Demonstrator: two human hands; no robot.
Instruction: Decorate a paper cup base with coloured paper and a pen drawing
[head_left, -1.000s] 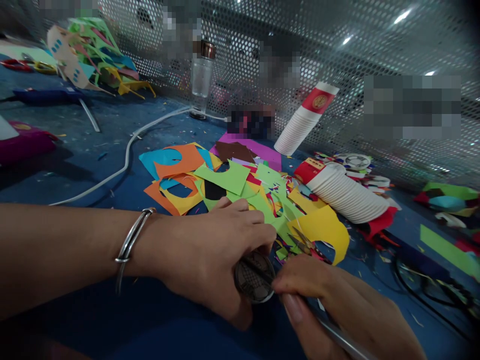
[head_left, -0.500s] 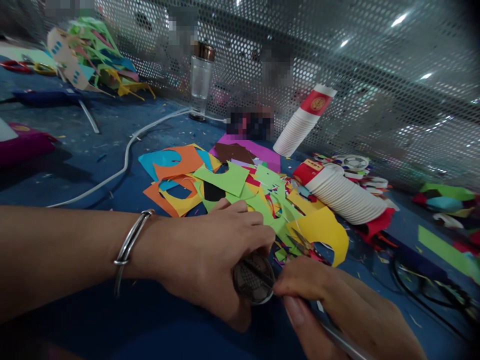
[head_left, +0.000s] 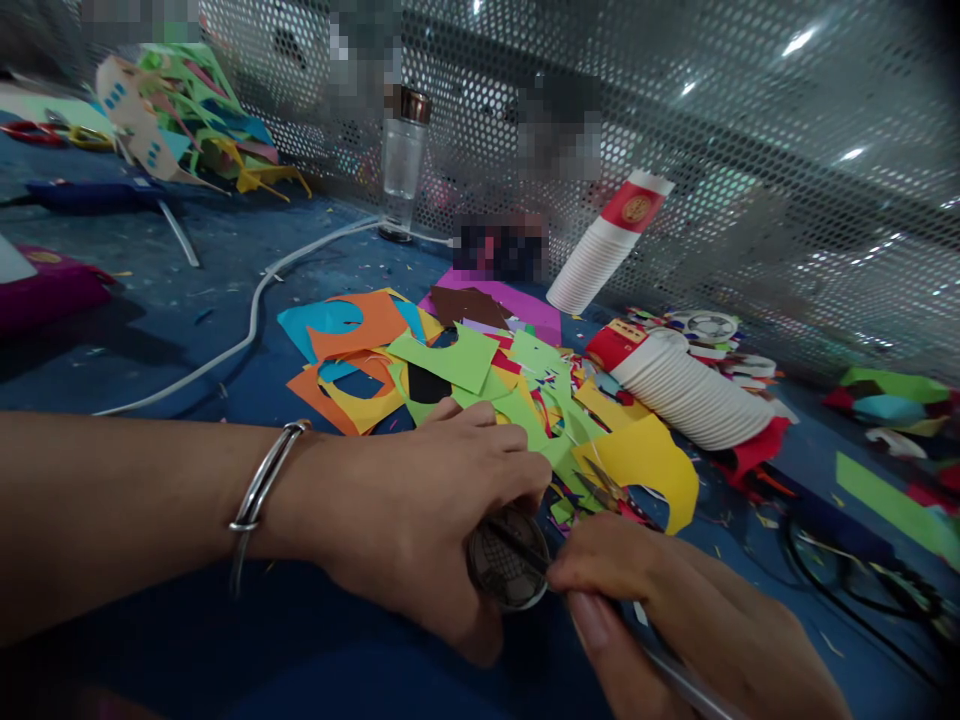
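My left hand [head_left: 442, 500], with a silver bangle on its wrist, curls around a paper cup [head_left: 507, 590] whose round bottom faces up. Dark lines, partly a grid, are drawn on that bottom; the cup's sides are hidden under my fingers. Pinched in my right hand [head_left: 675, 600] is a pen [head_left: 694, 690] with a grey barrel, its dark front end lying over the cup's bottom. The exact tip is hard to make out. Just beyond my right hand lie small scissors [head_left: 604, 484] among paper scraps, by a yellow cut sheet [head_left: 645, 460].
Coloured paper offcuts [head_left: 457, 360] spread beyond my hands. One stack of paper cups [head_left: 600, 260] leans on the mesh screen [head_left: 480, 110]; another cup stack [head_left: 690, 390] lies down. A glass bottle [head_left: 403, 165], white cable [head_left: 259, 300] and blue glue gun [head_left: 97, 193] stand left.
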